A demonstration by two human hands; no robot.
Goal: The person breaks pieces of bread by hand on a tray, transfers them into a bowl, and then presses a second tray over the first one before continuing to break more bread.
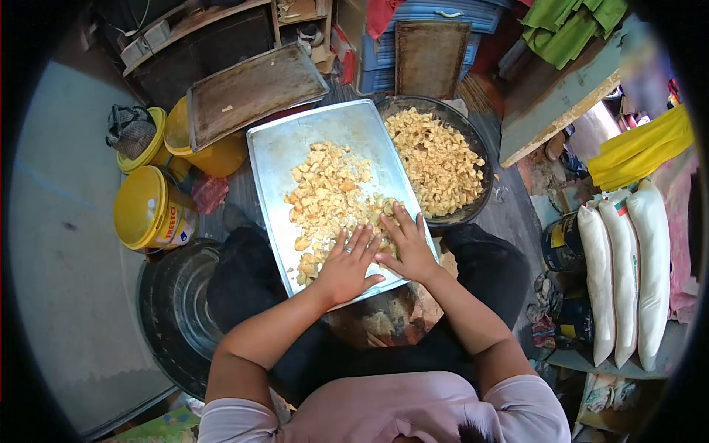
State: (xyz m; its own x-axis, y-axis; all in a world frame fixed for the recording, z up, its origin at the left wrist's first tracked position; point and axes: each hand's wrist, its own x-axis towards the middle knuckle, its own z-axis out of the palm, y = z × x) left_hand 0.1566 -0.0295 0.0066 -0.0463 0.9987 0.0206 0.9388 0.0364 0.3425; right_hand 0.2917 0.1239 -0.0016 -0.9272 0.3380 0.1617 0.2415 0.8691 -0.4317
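A metal tray (277,136) lies tilted across the front of my lap, with many golden, crumbly pieces (325,188) spread over its middle and near end. My left hand (351,266) rests palm down on the pieces near the tray's close edge, fingers spread. Beside it, my right hand (406,247) lies flat with fingers apart, over paler pieces at the tray's right side. The two hands are close together at the thumbs and fingers. Just right of the tray, a round dark basin (484,166) is full of similar pieces (436,162).
Two browned baking trays (244,92) lean at the upper left. Yellow buckets (144,207) stand at the left, above a large black tub (173,317). Another browned tray (430,59) stands by blue drawers (443,11). Long white sacks (620,273) are on the right.
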